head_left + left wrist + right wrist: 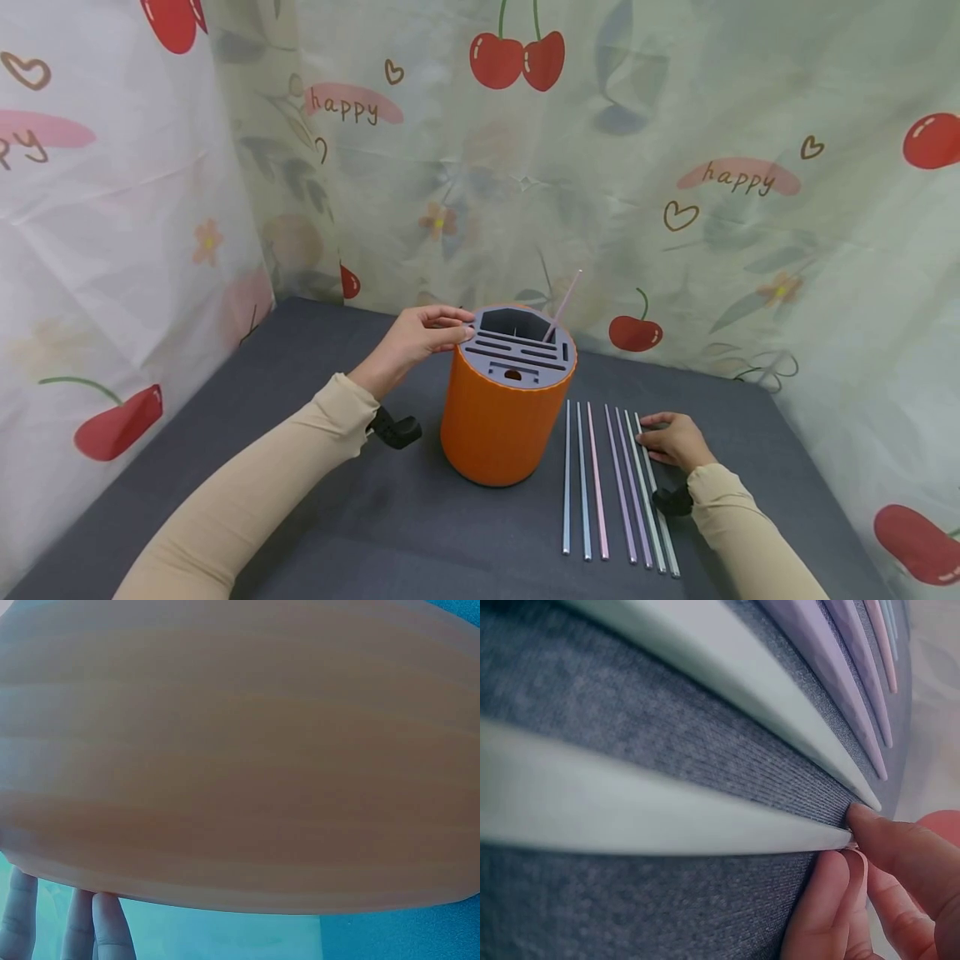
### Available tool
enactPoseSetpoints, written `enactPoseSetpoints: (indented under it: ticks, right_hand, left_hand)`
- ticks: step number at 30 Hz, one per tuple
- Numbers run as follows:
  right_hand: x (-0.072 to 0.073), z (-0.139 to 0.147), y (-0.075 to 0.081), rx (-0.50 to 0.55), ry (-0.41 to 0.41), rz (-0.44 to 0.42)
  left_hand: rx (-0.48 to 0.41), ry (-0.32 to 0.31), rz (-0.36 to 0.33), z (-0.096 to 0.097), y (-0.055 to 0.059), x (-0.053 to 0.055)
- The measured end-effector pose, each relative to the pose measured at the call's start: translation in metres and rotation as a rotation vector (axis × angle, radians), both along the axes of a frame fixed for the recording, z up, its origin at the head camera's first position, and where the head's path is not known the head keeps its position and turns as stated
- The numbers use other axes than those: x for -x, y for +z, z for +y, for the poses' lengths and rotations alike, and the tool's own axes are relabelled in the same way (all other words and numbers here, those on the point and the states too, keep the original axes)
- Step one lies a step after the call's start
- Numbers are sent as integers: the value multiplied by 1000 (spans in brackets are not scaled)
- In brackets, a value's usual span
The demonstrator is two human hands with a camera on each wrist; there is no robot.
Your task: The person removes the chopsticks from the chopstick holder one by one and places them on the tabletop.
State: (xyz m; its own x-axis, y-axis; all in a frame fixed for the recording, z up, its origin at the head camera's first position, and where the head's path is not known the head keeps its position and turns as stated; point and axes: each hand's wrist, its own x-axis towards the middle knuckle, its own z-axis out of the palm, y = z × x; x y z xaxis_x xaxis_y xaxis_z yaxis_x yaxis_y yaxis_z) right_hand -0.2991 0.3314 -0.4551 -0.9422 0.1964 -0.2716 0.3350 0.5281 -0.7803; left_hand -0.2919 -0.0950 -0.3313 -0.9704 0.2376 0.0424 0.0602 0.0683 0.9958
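An orange ribbed utensil holder (491, 417) with a grey slotted top (517, 379) stands on the table, and one pink chopstick (566, 298) leans in its large opening. My left hand (420, 337) grips the holder's upper left edge; in the left wrist view its fingers (112, 930) lie against the orange side. Right of the holder, several chopsticks lie side by side: blue, pink (596, 479), purple (621, 483) and pale green. With thumb and fingers, my right hand (678, 442) pinches the thin far tip of the rightmost pale green chopstick (652, 814). Another pale green chopstick (757, 682) lies beside it.
The dark grey tabletop (360, 533) carries everything. A patterned cloth (465, 183) with cherries and lettering hangs behind it and along both sides. Black wrist cameras (397, 429) sit on both wrists.
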Motion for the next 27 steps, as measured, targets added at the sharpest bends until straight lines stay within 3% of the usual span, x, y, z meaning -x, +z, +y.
enactPoseSetpoints:
  ticks: [2,6,9,14,23,27]
  right_hand:
    - [1,0,0,0,-5,-4]
    - [1,0,-1,7,-12,-11]
    - [0,0,0,9,-10,-10]
    - [-1,0,1,17,-3,-8]
    - [-1,3,2,71,-5,-25]
    - [3,2,10,132,-15,-7]
  left_hand:
    - [0,-1,-6,0,0,0]
    - [5,-6,-16,1,13,-12]
    - [11,-7,-22,2,15,-12]
    - [-4,-8,-25,0,1,2]
    - [-12,-3,-18,0,0,1]
    - [-13,2,-13,0,0,0]
